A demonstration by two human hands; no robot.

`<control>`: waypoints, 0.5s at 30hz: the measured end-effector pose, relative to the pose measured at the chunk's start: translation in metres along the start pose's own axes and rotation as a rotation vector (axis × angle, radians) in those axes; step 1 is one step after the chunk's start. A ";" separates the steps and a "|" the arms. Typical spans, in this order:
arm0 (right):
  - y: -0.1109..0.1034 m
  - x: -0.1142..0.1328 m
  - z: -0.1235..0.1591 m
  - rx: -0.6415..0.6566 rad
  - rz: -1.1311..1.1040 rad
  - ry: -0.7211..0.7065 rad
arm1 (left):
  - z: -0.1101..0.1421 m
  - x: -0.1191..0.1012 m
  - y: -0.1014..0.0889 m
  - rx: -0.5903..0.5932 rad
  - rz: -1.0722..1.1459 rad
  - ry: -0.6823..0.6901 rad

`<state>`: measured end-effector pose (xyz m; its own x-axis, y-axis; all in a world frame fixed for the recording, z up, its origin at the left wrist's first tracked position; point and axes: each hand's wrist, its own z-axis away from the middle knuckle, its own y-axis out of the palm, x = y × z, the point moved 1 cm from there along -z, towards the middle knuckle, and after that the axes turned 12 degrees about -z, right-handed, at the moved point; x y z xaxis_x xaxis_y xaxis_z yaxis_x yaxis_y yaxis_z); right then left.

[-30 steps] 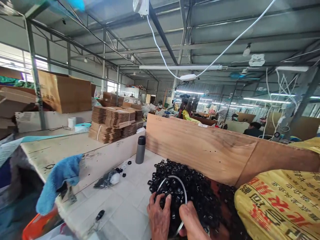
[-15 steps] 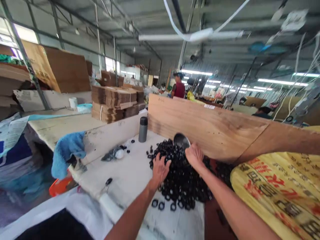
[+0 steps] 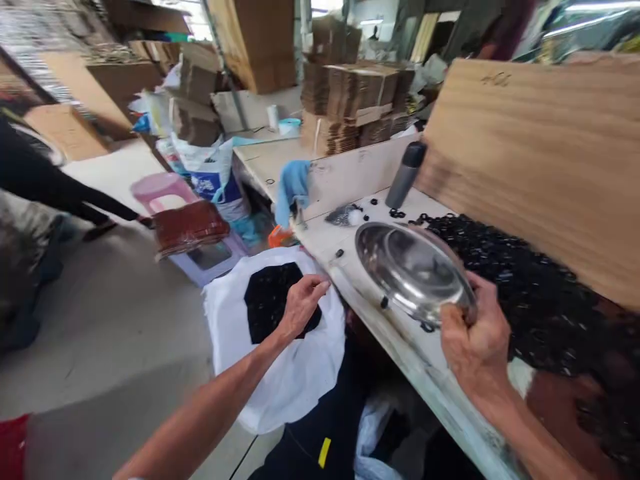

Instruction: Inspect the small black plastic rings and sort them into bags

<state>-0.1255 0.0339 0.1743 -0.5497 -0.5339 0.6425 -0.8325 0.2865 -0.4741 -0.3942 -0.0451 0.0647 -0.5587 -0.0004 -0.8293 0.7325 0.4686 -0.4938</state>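
Note:
My right hand grips the rim of a shiny metal bowl, thumb on the near side. The bowl is tilted, its bare inside facing me, above the white table. To its right spreads a large pile of small black ring-shaped parts. My left hand is over a white sack filled with black parts. Its fingers are bent together, thumb against the fingertips; whether anything small is between them is hidden.
A dark grey bottle stands by the wooden board. A blue cloth hangs over the table's corner. On the floor at left are a stool with a brown cushion and a person's legs. Stacked cardboard lies behind.
The view has swung left and down. My left hand has gone from the black pile to above the sack. My right hand has brought the bowl away from the pile, toward the table edge.

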 end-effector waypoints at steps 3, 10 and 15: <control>0.037 0.028 0.042 0.166 -0.198 0.198 | 0.010 0.022 -0.007 -0.058 0.045 -0.194; 0.103 0.066 0.110 0.297 -0.182 0.259 | 0.022 0.083 -0.045 0.093 -0.331 -0.347; 0.180 0.071 0.151 0.639 0.053 0.124 | 0.045 0.133 -0.084 0.245 -0.805 -0.399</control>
<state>-0.3041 -0.0730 0.0436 -0.6249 -0.4250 0.6549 -0.6197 -0.2401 -0.7472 -0.5125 -0.1244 -0.0158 -0.7922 -0.5695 -0.2192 0.2696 -0.0045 -0.9629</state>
